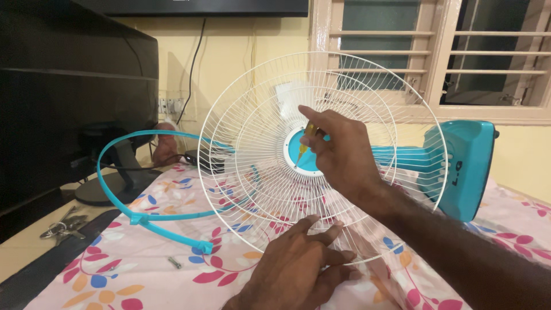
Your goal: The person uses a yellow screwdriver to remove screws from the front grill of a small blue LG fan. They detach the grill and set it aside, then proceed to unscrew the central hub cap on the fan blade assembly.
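A white wire fan grille [252, 103] stands tilted on the bed, with a teal hub [298, 150] in its centre. My right hand [338, 152] grips a small yellow-handled screwdriver [306, 140], its tip against the hub rim. Lower down, my left hand [295, 267] presses flat on the grille's bottom edge, fingers spread. Behind the grille, the teal fan body and base [465, 166] lie on their side.
A teal plastic grille ring [123, 189] lies open at the left on the floral bedsheet [115, 275]. A small screw [174, 263] rests on the sheet. A dark monitor [69, 97] and a bunch of keys [62, 225] sit at the left. A window is behind.
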